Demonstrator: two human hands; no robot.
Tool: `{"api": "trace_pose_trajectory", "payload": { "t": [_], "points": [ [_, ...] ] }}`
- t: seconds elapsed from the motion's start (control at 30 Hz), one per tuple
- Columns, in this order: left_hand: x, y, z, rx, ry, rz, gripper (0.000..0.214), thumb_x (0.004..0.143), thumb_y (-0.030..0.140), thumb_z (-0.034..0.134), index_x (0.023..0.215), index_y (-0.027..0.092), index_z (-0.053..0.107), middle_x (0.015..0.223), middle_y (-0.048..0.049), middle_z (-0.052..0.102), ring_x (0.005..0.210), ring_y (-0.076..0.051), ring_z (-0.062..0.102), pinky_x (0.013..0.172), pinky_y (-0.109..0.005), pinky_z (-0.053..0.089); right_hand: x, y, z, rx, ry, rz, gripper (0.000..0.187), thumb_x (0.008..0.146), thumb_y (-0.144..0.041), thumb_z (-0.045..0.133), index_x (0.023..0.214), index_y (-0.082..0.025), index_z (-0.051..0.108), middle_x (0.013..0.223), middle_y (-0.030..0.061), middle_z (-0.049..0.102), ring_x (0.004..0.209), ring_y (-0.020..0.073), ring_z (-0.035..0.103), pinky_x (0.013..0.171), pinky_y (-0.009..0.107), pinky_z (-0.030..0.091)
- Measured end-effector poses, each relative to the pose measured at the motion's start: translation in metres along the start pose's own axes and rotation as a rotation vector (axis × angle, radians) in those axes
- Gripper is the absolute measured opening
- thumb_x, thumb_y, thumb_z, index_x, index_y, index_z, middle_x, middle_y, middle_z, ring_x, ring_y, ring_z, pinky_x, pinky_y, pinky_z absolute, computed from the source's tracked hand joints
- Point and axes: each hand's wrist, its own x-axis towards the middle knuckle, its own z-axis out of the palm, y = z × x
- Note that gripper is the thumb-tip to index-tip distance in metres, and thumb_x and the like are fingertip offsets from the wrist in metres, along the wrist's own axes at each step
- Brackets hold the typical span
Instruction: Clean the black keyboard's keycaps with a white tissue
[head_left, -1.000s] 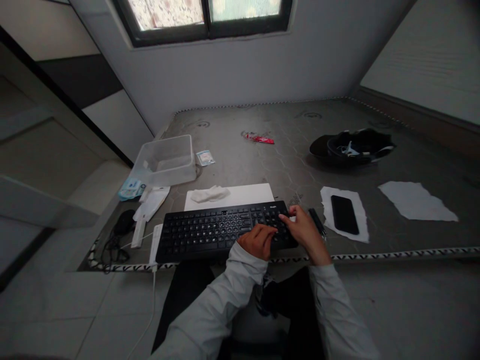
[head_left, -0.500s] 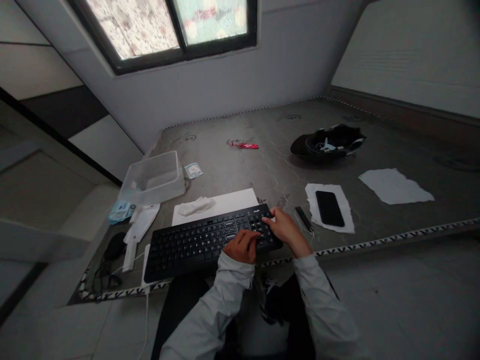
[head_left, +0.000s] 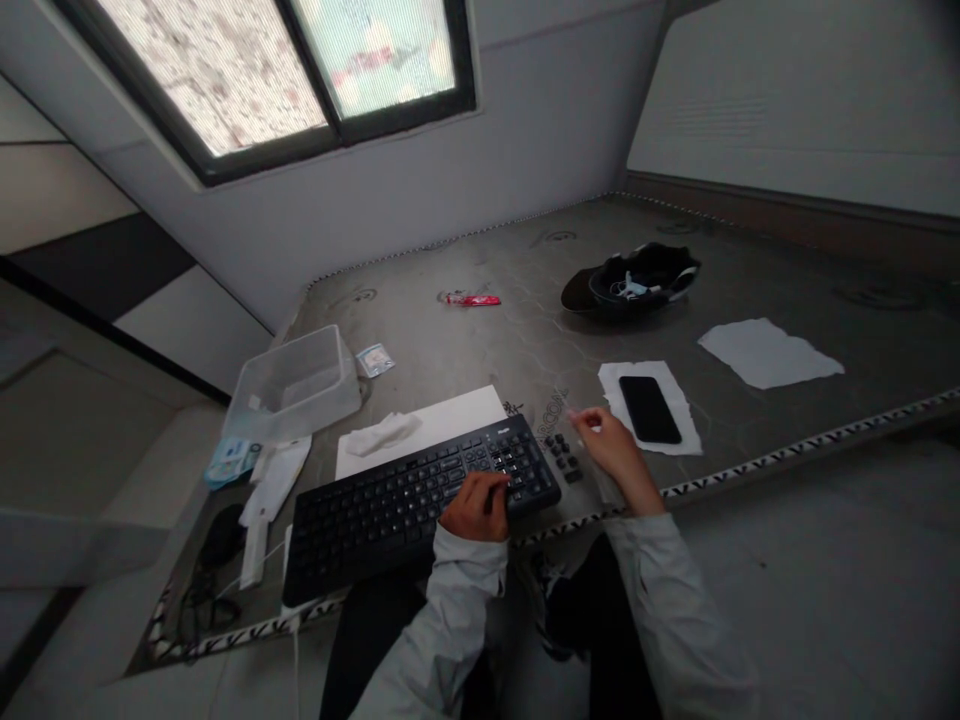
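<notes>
A black keyboard [head_left: 405,500] lies at a slant along the table's front edge, with light gaps showing among the keys of its number pad. My left hand [head_left: 476,505] is curled at the near right part of the keyboard, its fingertips on the number pad. Just right of the keyboard, several loose black keycaps [head_left: 564,458] lie on the table. My right hand [head_left: 611,450] is beyond them, off the keyboard, with thumb and fingers pinched together. Whatever sits in that pinch is too small and blurred to name.
A phone [head_left: 650,409] rests on a white tissue at right, near another white sheet [head_left: 769,353]. Farther back are a black cap [head_left: 630,280] and a red packet [head_left: 472,300]. A clear plastic box [head_left: 296,385], a white board [head_left: 472,402] and a dark cable [head_left: 199,600] occupy the left side.
My right hand has left the number pad and moved right, uncovering the loose keycaps. My left hand stays at the keyboard. The whole view has shifted slightly.
</notes>
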Motion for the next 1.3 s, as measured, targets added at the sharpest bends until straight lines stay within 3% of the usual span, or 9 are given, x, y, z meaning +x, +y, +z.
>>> {"api": "trace_pose_trajectory", "payload": {
  "t": [0.1,0.23,0.5,0.67,0.8,1.07,1.3],
  "points": [
    [0.000,0.000,0.000,-0.011,0.003,0.005,0.014,0.087,0.021,0.058,0.086,0.023,0.072,0.080,-0.0003,0.069,0.066,-0.009,0.064,0.057,-0.017,0.046,0.013,0.031,-0.009,-0.154,0.015,0.085,0.031,0.082,-0.047,0.052,0.081,-0.020,0.067,0.086,0.0093,0.071,0.079,0.0231,0.065,0.070,0.031,0.045],
    [0.000,-0.001,0.001,-0.034,0.014,0.006,0.014,0.086,0.020,0.058,0.084,0.024,0.072,0.078,0.0006,0.069,0.066,-0.009,0.064,0.056,-0.018,0.046,0.016,0.054,0.005,-0.320,-0.038,0.164,0.025,0.079,-0.041,0.056,0.085,-0.023,0.073,0.082,0.0089,0.072,0.079,0.0253,0.067,0.064,0.031,0.045],
    [0.001,-0.003,-0.001,-0.083,0.000,-0.027,0.014,0.085,0.020,0.058,0.083,0.024,0.072,0.077,0.0001,0.069,0.063,-0.009,0.063,0.055,-0.017,0.047,0.026,0.044,0.038,-0.435,-0.097,0.140,0.030,0.078,-0.048,0.059,0.086,-0.024,0.076,0.085,0.0103,0.073,0.080,0.0257,0.068,0.064,0.032,0.046],
    [0.002,-0.003,-0.002,-0.102,-0.002,-0.028,0.014,0.086,0.020,0.058,0.084,0.024,0.072,0.076,-0.0006,0.069,0.066,-0.010,0.064,0.057,-0.018,0.049,0.029,0.042,0.045,-0.461,-0.172,0.182,0.034,0.077,-0.054,0.060,0.083,-0.024,0.076,0.082,0.0121,0.073,0.079,0.0281,0.067,0.064,0.035,0.046],
    [0.002,-0.003,-0.003,-0.103,-0.010,-0.018,0.016,0.087,0.021,0.056,0.084,0.023,0.072,0.076,-0.0017,0.069,0.066,-0.010,0.064,0.057,-0.018,0.050,0.027,0.041,0.043,-0.425,-0.160,0.179,0.034,0.078,-0.053,0.060,0.082,-0.023,0.076,0.084,0.0127,0.073,0.077,0.0268,0.068,0.063,0.033,0.045],
    [0.000,-0.003,-0.006,-0.097,0.001,0.006,0.015,0.087,0.020,0.056,0.085,0.022,0.071,0.076,-0.0016,0.069,0.064,-0.010,0.064,0.058,-0.018,0.050,0.011,0.011,0.011,-0.176,0.101,0.052,0.044,0.079,-0.060,0.055,0.086,-0.021,0.075,0.086,0.0108,0.074,0.083,0.0286,0.067,0.067,0.033,0.045],
    [-0.002,-0.001,-0.014,-0.152,-0.047,0.076,0.015,0.088,0.021,0.056,0.091,0.020,0.070,0.080,-0.0027,0.071,0.067,-0.011,0.065,0.062,-0.020,0.053,-0.048,-0.049,-0.021,0.090,0.021,-0.118,0.038,0.075,-0.057,0.062,0.080,-0.021,0.073,0.086,0.0064,0.073,0.085,0.0252,0.066,0.078,0.033,0.046]
  ]
}}
